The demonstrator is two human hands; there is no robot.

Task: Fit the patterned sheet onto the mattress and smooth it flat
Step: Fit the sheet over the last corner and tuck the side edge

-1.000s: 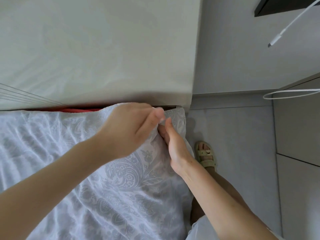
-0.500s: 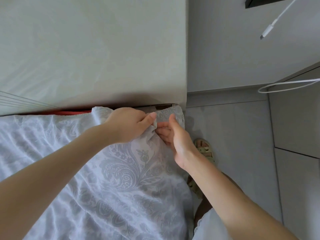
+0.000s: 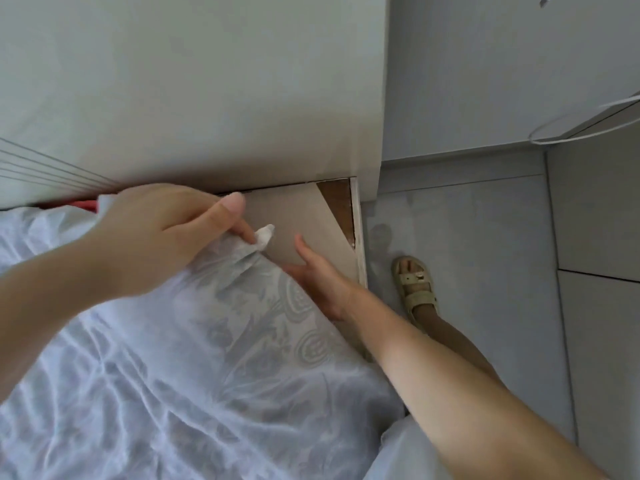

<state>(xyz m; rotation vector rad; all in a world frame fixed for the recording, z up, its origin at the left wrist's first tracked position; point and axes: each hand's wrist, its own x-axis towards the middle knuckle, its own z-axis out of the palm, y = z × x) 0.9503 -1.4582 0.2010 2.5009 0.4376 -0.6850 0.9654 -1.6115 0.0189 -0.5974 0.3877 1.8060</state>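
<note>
- Patterned sheet: lies across bed, heavily wrinkled; smoothing not yet done.
- Right hand: fingers straight, at sheet edge.
- Left hand: fingers pinch bunched sheet corner.
- Far corner: bare; fitting unfinished.

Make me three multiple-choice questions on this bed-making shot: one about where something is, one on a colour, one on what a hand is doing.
1. Where is the sandal? A on a chair; B on the grey floor; C on a shelf.
2. The sheet is: A red; B black; C white with a grey pattern.
3. The left hand: A lies flat; B pinches the sheet's corner; C holds a cup.
Answers: 1 B, the sandal stands on the floor to the right. 2 C, pale grey paisley shows on white cloth. 3 B, thumb and fingers nip the bunched corner.
</note>
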